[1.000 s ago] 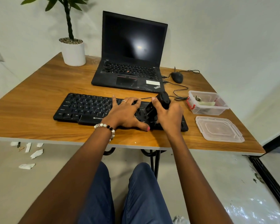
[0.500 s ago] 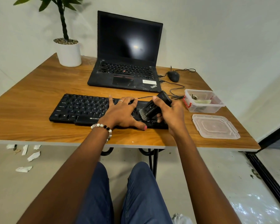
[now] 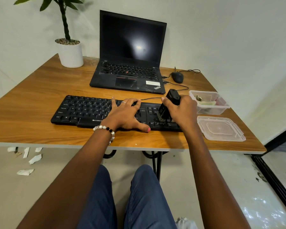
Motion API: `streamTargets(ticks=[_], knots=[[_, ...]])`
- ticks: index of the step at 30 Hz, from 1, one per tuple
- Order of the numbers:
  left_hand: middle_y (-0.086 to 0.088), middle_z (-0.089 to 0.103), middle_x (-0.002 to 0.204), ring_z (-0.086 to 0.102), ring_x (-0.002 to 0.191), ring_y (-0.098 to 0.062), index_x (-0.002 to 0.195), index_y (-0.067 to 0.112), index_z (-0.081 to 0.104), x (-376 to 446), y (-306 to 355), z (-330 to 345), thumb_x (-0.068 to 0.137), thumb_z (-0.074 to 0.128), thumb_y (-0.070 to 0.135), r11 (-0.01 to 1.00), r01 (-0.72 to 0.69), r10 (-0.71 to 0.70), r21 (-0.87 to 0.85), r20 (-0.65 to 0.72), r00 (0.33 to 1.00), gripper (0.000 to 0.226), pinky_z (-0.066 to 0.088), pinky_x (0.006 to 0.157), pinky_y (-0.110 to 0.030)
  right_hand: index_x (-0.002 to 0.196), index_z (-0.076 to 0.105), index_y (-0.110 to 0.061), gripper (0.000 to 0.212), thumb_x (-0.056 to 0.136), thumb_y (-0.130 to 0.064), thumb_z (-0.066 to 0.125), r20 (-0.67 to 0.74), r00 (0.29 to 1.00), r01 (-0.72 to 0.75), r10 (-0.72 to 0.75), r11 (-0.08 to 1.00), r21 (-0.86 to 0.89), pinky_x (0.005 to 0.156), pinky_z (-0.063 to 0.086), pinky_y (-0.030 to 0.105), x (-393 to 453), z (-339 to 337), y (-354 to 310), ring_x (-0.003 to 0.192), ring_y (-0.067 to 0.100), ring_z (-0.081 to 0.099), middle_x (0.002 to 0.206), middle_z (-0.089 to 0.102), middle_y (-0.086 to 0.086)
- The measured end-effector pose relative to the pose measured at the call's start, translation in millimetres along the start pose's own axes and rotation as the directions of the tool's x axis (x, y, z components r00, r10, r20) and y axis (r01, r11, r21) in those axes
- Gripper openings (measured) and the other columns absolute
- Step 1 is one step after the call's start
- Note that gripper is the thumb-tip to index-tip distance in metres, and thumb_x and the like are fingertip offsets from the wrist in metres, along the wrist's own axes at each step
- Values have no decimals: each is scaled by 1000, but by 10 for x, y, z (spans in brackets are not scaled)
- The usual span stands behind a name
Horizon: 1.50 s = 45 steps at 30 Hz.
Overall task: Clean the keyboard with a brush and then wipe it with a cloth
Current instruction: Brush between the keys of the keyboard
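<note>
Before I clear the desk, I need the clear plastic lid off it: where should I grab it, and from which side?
Take the flat clear plastic lid by its raised rim at the corner nearest the wooden table's front right edge, coming from the right. It lies flat, so only the rim offers a pinch, and the right hand with the black brush crowds its left.

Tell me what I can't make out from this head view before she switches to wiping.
- Keyboard middle keys: covered by the left hand resting flat on them.
- Brush bristle tips and the keys under them: hidden behind the right hand gripping the brush.
- Tub contents: too small and blurred through the plastic to identify, so no cloth can be confirmed.
- Keyboard dust: too fine to see.
</note>
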<state>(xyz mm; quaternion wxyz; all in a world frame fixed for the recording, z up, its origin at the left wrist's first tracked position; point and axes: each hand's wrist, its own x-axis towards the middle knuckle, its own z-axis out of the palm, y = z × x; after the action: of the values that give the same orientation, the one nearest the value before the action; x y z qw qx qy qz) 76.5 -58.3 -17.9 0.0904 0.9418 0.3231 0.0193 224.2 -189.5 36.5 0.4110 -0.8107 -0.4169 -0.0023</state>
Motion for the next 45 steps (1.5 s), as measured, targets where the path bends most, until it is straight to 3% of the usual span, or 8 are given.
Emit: streamTargets(ticks=[8, 16, 21, 25, 29, 34, 41, 45], knots=[[4, 6, 161, 2, 147, -20, 154, 22, 4, 2, 1, 0, 55, 48, 93, 1000, -5, 5, -2, -2, 1000, 129, -13, 108, -69, 94, 64, -7, 45, 79, -48, 71, 173, 982, -73, 72, 997, 3, 53, 53, 35, 49, -93, 51, 68, 24, 66, 85, 70, 9], [4, 6, 161, 2, 148, -21, 154, 22, 5, 3, 0, 2, 55, 46, 94, 1000, -1, 1, 7, -5, 1000, 129, -12, 109, -69, 90, 69, -5, 40, 85, -44, 68, 54, 998, -25, 25, 1000, -14, 65, 58, 47, -97, -50, 0, 74, 24, 68, 82, 70, 8], [4, 6, 161, 2, 148, -21, 154, 22, 6, -12, 7, -4, 56, 48, 93, 1000, -9, 9, 3, -15, 1000, 128, -13, 109, -69, 99, 62, -7, 40, 82, -42, 71, 213, 973, -73, 93, 993, -98, 54, 55, 34, -25, -189, 3, 74, 22, 68, 90, 67, 7], [4, 5, 161, 1, 148, -21, 154, 22, 6, -21, 6, -7, 56, 47, 93, 1000, -5, 5, 0, -15, 1000, 128, -14, 108, -68, 89, 69, -9, 52, 75, -58, 65, 42, 996, -76, 74, 996, 44, 62, 59, 43, -18, -163, -37, 69, 24, 69, 81, 71, 5], [4, 5, 161, 1, 148, -21, 154, 22, 5, -18, 19, -14, 56, 47, 93, 1000, 0, 0, 7, -6, 1000, 128, -13, 109, -68, 85, 67, -9, 35, 87, -44, 67, 65, 997, -56, 49, 993, 103, 44, 51, 24, -119, -32, -52, 54, 13, 67, 77, 71, 5], [3, 4, 161, 1, 148, -22, 154, 22, 5, -16, 16, -20, 57, 48, 92, 1000, 1, -1, 5, -3, 1000, 128, -14, 108, -68, 87, 66, -7, 38, 80, -43, 71, 192, 979, -63, 66, 998, -26, 60, 57, 40, -36, -80, -12, 68, 26, 67, 82, 70, 9], [3, 4, 161, 1, 148, -22, 154, 22, 5, -21, 14, -25, 56, 47, 93, 1000, 8, -8, 8, -2, 1000, 128, -13, 109, -69, 81, 68, -12, 33, 84, -45, 67, 32, 999, -17, 14, 996, 89, 61, 58, 39, -94, -11, -31, 66, 21, 69, 77, 70, 3], [3, 4, 161, 2, 148, -23, 154, 22, 4, -15, 13, -31, 58, 48, 92, 1000, 2, -2, 13, 1, 1000, 127, -12, 109, -69, 83, 64, -13, 28, 85, -41, 69, 156, 987, -34, 27, 999, 40, 59, 54, 33, -121, -6, -40, 69, 15, 64, 80, 68, 3]])
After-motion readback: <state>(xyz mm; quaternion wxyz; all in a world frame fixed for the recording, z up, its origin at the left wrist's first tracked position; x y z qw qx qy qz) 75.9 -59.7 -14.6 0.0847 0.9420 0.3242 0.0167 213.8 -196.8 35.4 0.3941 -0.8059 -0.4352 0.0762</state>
